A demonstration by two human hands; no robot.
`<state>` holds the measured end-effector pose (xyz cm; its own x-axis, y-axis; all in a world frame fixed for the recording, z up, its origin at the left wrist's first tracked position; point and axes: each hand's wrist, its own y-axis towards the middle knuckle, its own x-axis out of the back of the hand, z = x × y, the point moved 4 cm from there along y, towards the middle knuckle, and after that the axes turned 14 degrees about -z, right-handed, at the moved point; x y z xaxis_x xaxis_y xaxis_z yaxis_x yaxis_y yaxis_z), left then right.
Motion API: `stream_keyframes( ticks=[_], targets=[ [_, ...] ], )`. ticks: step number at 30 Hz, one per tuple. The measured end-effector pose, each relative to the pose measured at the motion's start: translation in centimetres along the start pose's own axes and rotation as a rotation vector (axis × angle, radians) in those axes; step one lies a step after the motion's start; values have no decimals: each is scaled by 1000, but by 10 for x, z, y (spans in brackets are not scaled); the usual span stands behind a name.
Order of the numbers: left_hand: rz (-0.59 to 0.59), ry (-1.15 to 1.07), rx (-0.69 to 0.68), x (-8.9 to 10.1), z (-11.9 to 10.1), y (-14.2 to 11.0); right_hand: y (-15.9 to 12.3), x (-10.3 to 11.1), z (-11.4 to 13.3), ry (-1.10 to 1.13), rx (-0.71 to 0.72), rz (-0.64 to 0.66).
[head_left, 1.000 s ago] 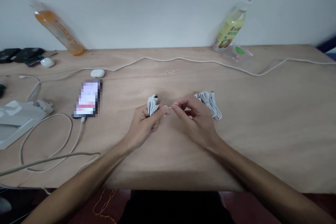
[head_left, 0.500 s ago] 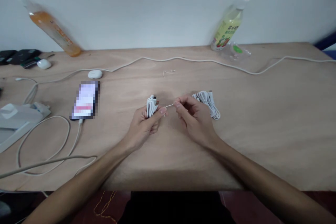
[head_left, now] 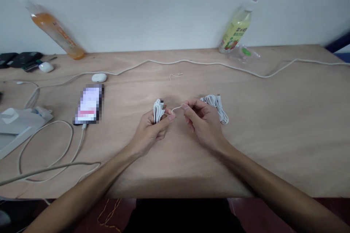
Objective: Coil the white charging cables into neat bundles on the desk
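Note:
A folded white USB cable (head_left: 158, 110) is gripped in my left hand (head_left: 151, 125), its plug ends poking out above the fingers. My right hand (head_left: 202, 118) pinches one end of a thin white twist tie (head_left: 177, 107) between thumb and forefinger. The tie bends across the gap to my left thumb and forefinger, where its other end is hidden. Just behind my right hand a second white cable bundle (head_left: 218, 107) lies on the table, partly covered by the fingers. Another twist tie (head_left: 175, 76) rests farther back.
A phone (head_left: 89, 103) on a charging cable and a white earbud case (head_left: 98, 77) lie left. One long white cable (head_left: 186, 60) crosses the table's back. An orange bottle (head_left: 58, 34) and a yellow-green bottle (head_left: 236, 31) stand by the wall. A white box (head_left: 22, 123) sits far left.
The twist tie between my hands was nearly straight and now curves upward from the left thumb. The short end below my left thumb no longer shows. Both hands have barely moved.

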<state>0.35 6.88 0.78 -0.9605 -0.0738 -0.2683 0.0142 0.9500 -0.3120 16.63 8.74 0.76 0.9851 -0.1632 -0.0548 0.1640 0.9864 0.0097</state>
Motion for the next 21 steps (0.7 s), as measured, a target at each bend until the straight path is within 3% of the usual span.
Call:
stream_keyframes(
  ticks=[16,21],
  targets=[
    [-83,19,-43,3,-4,0,0,-1,0,16,-47,50],
    [-77,14,-43,3,-3,-1,1,-1,0,13,14,47]
  ],
)
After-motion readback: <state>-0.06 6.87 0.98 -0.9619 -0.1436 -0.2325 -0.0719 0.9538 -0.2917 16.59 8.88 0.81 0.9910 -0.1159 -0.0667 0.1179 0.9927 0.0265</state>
